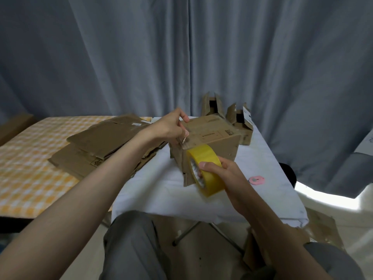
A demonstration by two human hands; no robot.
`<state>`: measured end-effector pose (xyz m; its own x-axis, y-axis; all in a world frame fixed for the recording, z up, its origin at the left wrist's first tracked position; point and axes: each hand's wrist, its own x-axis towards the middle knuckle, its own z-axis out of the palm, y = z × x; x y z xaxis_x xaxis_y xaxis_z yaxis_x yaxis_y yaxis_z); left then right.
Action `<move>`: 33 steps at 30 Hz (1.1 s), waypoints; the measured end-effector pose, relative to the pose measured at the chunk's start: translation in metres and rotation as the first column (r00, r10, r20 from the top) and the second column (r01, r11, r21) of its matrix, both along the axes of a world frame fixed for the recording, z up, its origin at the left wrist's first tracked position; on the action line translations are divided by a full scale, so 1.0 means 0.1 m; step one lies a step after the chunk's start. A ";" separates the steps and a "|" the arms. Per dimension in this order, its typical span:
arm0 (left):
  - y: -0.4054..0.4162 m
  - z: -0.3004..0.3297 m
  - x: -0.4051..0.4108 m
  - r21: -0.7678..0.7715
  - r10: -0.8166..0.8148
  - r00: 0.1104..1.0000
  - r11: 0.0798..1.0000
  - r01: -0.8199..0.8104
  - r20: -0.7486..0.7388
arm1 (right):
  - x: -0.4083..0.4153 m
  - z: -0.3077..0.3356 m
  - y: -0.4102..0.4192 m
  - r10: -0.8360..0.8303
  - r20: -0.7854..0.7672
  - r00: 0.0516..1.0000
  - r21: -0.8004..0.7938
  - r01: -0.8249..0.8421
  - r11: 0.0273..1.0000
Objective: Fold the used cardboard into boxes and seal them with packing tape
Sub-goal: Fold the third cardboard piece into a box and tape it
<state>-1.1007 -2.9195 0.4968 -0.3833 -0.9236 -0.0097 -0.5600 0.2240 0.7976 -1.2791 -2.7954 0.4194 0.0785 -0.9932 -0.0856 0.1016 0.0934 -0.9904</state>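
Observation:
A brown cardboard box point(214, 136) stands folded on the small table with a white cloth point(161, 190). My left hand point(171, 128) rests on the box's top left edge, fingers pinched on what looks like the tape end. My right hand point(220, 170) grips a yellow roll of packing tape point(207, 170), held against the box's near face. A stack of flattened cardboard point(101, 142) lies to the left, partly under my left forearm.
Two open-topped boxes point(212, 106) point(242, 122) stand behind the main box near the grey curtain. A pink round object point(256, 180) lies on the cloth at right. The bed with a yellow checked cover point(30, 158) is at left. Cardboard lies on the floor at right.

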 end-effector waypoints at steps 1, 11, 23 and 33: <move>0.02 0.02 -0.01 0.029 -0.018 1.000 0.999 0.018 -0.015 | -0.03 0.03 0.03 0.000 0.011 1.000 0.003 0.000 1.000; 0.04 0.24 -0.03 0.011 -0.029 0.992 0.999 0.031 -0.127 | -0.12 0.48 0.30 0.112 -0.020 0.994 -0.025 -0.112 0.993; -0.38 0.18 0.46 -0.190 0.213 0.944 0.946 -0.264 -0.252 | 0.08 0.55 0.47 0.006 -0.126 0.992 0.096 0.006 0.995; -0.82 -0.12 0.30 -0.127 0.260 0.950 0.951 -0.283 -0.174 | 0.24 0.67 0.26 0.001 -0.053 0.999 0.066 0.002 0.998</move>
<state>-1.0712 -3.0015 0.4845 -0.1036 -0.9792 0.1746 -0.4895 0.2030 0.8480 -1.2554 -2.7690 0.4860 0.0717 -0.9853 -0.1553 0.0492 0.1590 -0.9860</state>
